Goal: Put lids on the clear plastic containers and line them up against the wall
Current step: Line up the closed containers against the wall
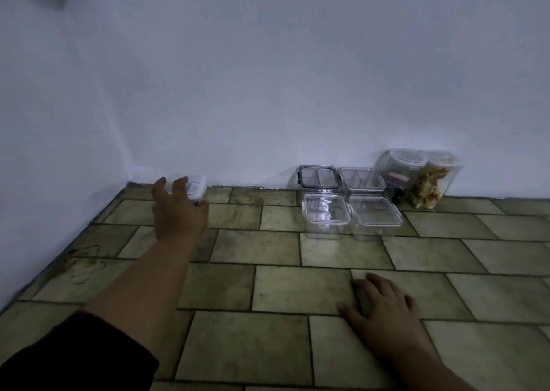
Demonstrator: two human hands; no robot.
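My left hand (178, 209) reaches to the far left and grips a small clear container with a white lid (197, 189), close to the wall (268, 78) near the corner. My right hand (384, 310) rests flat on the tiled floor at the lower right, fingers spread, holding nothing. Right of centre stand several square clear containers: a dark-rimmed one (319, 177) and a divided one (362, 179) against the wall, with two lidded ones (326, 212) (375, 215) in front of them.
Two taller round-lidded jars (408, 164) (440, 167) stand against the wall at the far right, one holding yellow-orange contents. The floor (282, 286) is grey-green stone tile. A side wall meets the back wall at the left corner.
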